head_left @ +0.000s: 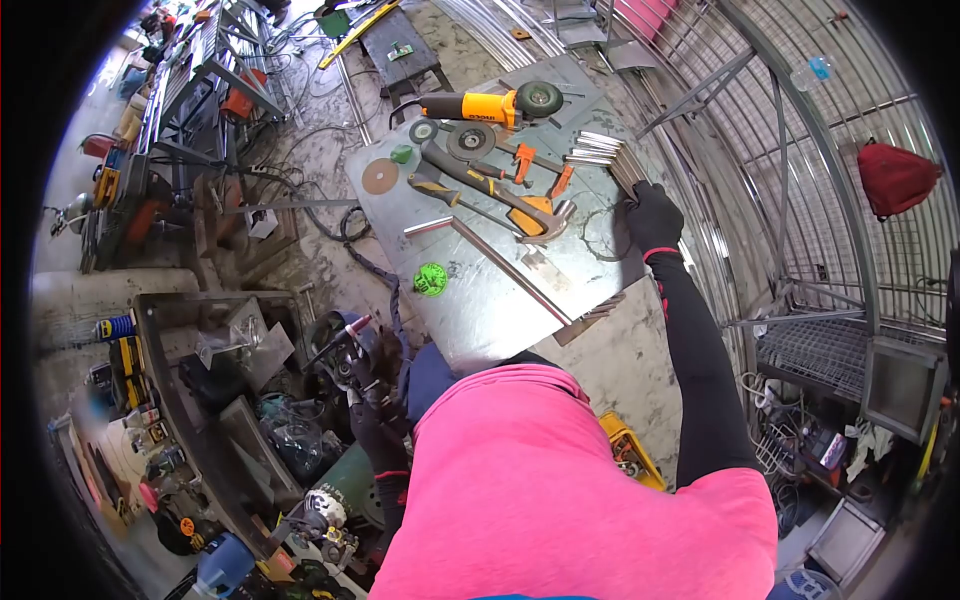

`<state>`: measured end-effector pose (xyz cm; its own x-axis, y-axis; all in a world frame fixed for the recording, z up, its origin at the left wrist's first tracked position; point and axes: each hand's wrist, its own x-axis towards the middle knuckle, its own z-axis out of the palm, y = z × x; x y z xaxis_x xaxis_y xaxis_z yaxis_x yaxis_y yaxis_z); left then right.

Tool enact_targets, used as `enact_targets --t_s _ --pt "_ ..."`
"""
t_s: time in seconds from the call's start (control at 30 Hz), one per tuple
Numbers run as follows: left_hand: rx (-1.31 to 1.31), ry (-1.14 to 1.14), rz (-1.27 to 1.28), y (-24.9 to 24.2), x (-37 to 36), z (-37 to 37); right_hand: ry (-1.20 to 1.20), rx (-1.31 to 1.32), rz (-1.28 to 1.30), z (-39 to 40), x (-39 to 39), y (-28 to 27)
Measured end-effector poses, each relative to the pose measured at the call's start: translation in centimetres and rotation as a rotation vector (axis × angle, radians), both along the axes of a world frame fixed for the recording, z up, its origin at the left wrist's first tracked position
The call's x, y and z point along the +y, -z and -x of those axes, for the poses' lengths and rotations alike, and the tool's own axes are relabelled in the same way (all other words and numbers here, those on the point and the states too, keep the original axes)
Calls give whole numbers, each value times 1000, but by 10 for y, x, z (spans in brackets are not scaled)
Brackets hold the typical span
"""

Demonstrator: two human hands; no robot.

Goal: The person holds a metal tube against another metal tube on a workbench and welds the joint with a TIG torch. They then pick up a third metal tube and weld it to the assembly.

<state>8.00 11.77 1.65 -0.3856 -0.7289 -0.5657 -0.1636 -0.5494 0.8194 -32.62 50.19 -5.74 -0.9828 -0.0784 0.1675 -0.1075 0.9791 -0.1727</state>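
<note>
My right hand [655, 217], in a black glove, is closed at the near end of a bundle of short metal tubes [622, 165] on the right edge of the sheet-metal tabletop [470, 325]. How many tubes it grips is hidden. Low on the left, my left hand [366, 390], dark-gloved and partly in shadow, is closed around what looks like a TIG welding torch [345, 338] with a pinkish nozzle. Between them, a long metal tube [510, 268] lies across the tabletop, meeting a shorter shiny tube [428, 227] at its far end.
On the tabletop lie a yellow angle grinder [490, 108], a hammer [545, 220], an orange clamp [523, 163], a cutting disc [380, 176] and a green round item [430, 280]. A barred metal frame [830, 160] stands right. A cluttered workbench [150, 330] stands left; cables cross the floor.
</note>
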Motion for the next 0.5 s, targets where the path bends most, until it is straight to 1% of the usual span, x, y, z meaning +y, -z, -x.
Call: enact_targets --t_s 0.07,0.1,0.17,0.3,0.37,0.5 --pt "34 42 -20 1 0 1 -7 -22 -87 4 -1 3" --pt "33 47 -16 3 1 3 -2 -24 -83 4 -4 -3" --pt "1 0 11 8 1 9 43 85 -163 5 -12 -24" --pt "-1 91 -31 0 -1 14 41 82 -139 19 -1 -20" --pt "66 133 -8 3 -3 15 24 -86 -40 24 4 -21" --pt "52 117 -21 5 -4 13 2 -116 -17 28 8 -15"
